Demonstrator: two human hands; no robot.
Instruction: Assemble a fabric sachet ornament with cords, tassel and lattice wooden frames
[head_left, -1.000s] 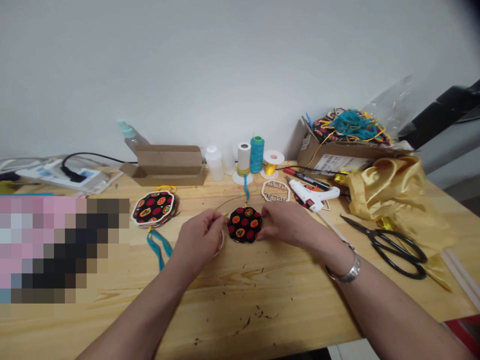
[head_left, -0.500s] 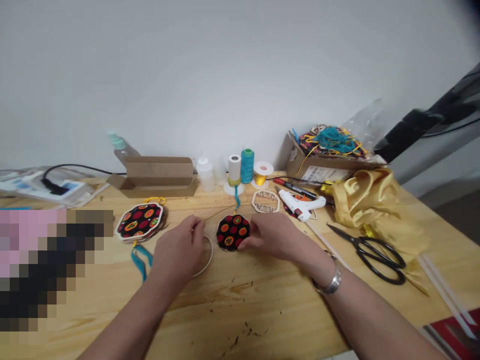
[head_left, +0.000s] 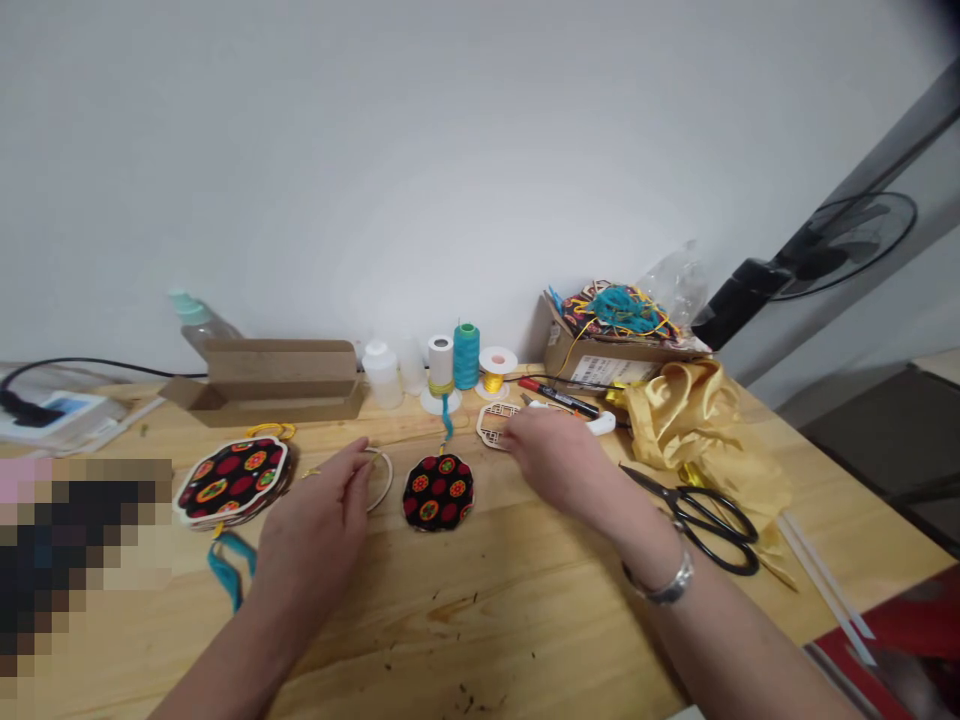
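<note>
My left hand (head_left: pixel 319 530) is closed with its fingers pinched on a thin pale ring (head_left: pixel 388 482), which stands out past the fingertips. A bit of yellow cord (head_left: pixel 309 472) shows beside that hand. My right hand (head_left: pixel 555 460) reaches over the table, its fingertips closed at the right edge of a flat wooden lattice frame (head_left: pixel 487 428). Between the hands lies a scalloped black fabric piece (head_left: pixel 439 492) with red and orange flowers; a teal tassel (head_left: pixel 447 415) extends from its top. The white glue gun (head_left: pixel 602 424) is mostly hidden behind my right hand.
Similar pieces with pale rims lie stacked (head_left: pixel 232 480) at left. Behind are an open cardboard box (head_left: pixel 281 380), a bottle (head_left: pixel 382 375) and a teal thread spool (head_left: pixel 466 358). At right are black scissors (head_left: pixel 697 510), gold fabric (head_left: pixel 682 410) and a filled carton (head_left: pixel 570 355).
My right hand has let go of the flowered fabric piece and moved right to the lattice frame. My left hand still has the ring, now tilted differently. The view has turned right.
</note>
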